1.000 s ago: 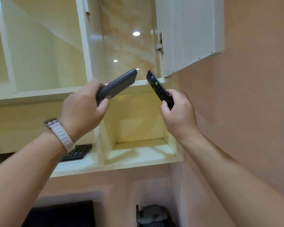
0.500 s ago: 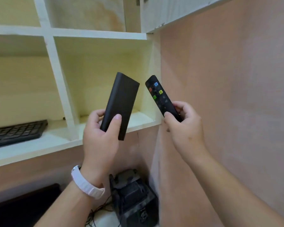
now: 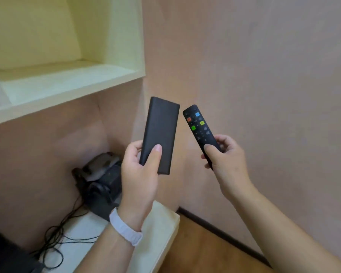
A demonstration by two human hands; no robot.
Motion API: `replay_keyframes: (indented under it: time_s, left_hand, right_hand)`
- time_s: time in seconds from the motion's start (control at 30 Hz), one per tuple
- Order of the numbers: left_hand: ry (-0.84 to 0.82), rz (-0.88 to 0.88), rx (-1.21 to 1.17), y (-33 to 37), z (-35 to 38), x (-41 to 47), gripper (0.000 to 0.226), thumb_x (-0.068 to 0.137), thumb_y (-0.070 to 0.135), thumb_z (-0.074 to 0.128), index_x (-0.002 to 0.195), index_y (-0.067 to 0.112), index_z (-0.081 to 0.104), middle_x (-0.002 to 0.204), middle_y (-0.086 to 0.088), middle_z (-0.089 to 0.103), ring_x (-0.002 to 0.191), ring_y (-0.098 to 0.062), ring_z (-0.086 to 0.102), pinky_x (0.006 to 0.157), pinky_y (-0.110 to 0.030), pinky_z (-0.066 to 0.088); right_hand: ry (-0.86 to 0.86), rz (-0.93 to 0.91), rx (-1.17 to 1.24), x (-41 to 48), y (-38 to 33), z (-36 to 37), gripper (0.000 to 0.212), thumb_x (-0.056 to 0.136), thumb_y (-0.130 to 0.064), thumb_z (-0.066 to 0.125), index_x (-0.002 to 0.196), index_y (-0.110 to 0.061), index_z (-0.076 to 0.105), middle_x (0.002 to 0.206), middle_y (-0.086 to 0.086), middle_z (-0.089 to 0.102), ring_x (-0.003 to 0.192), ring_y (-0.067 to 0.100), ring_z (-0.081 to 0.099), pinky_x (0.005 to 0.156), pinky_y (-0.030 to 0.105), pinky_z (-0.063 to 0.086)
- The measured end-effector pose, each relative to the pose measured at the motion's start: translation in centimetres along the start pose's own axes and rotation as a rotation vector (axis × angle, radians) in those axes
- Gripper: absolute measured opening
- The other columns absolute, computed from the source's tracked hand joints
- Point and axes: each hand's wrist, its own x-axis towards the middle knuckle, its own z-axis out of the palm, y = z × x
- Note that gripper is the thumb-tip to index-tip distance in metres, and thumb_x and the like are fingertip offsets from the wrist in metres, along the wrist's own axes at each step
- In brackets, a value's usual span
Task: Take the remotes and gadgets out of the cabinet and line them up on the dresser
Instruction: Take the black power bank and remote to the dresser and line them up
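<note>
My left hand (image 3: 139, 174) grips the lower end of a flat black slab-shaped gadget (image 3: 161, 129), thumb across its face, held upright in front of the pink wall. My right hand (image 3: 224, 156) holds a slim black remote (image 3: 200, 129) with red, blue and green buttons by its lower end, tilted up to the left. Both are in the air below the cream cabinet (image 3: 124, 71), whose bottom-right compartment shows nothing inside. The white dresser top (image 3: 161, 229) lies below my left wrist.
A black device (image 3: 100, 184) with tangled black cables (image 3: 55, 239) stands on the dresser against the wall. A dark object fills the bottom-left corner. Wooden floor (image 3: 205, 247) shows right of the dresser, edged by a dark skirting board.
My view has tilted down from the cabinet shelves to the dresser. Both hands have come down and away from the cabinet, still holding the gadget and the remote.
</note>
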Motion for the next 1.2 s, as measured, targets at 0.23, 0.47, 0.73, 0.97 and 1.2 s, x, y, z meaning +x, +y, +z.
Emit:
replay_keyframes:
  time_s: [0.23,0.47,0.73,0.97,1.2]
  left_hand:
    - [-0.275,-0.201,-0.013,-3.8,3.6,-4.4,0.013,0.092,0.021,0.064,0.105,0.022,0.06,0.093,0.006,0.074,0.089,-0.011,0.069,0.086,-0.04,0.058]
    - [-0.583,-0.282,-0.054,-3.6,8.8,-11.3,0.015,0.093,0.018,0.063,0.104,0.027,0.056,0.09,0.019,0.071,0.087,0.0,0.067,0.069,-0.015,0.054]
    - [-0.876,-0.356,-0.064,-0.6,11.5,-23.8,0.031,0.091,0.008,0.063,0.119,0.016,0.052,0.107,-0.004,0.067,0.095,-0.018,0.068,0.082,-0.042,0.06]
    - [-1.067,-0.33,-0.057,3.5,10.5,-39.4,0.031,0.093,0.004,0.06,0.121,0.015,0.053,0.107,-0.001,0.067,0.082,0.002,0.067,0.063,-0.011,0.052]
    - [-1.374,-0.389,-0.102,6.8,10.6,-55.1,0.031,0.094,0.007,0.059,0.124,0.013,0.054,0.11,-0.008,0.068,0.089,-0.013,0.07,0.064,-0.022,0.056]
  right_hand:
    - [0.273,0.079,-0.126,-4.8,3.0,-7.7,0.02,0.087,-0.008,0.062,0.097,-0.024,0.069,0.072,0.002,0.067,0.064,0.014,0.06,0.055,0.03,0.048]
    - [0.556,0.102,-0.139,-11.8,2.9,-17.0,0.016,0.089,-0.007,0.062,0.099,-0.02,0.066,0.072,0.003,0.065,0.062,0.013,0.059,0.054,0.029,0.048]
    - [0.776,0.11,-0.081,-25.4,1.5,-25.6,0.017,0.091,-0.009,0.061,0.096,-0.025,0.065,0.073,-0.001,0.064,0.062,0.01,0.061,0.053,0.027,0.047]
    - [0.93,0.146,-0.067,-42.4,-0.5,-31.9,0.017,0.091,-0.011,0.063,0.094,-0.026,0.068,0.075,0.001,0.069,0.065,0.01,0.062,0.059,0.03,0.051]
    - [1.199,0.201,-0.09,-60.0,-2.1,-37.3,0.015,0.09,-0.009,0.062,0.095,-0.023,0.066,0.087,0.012,0.071,0.071,0.015,0.063,0.056,0.026,0.051]
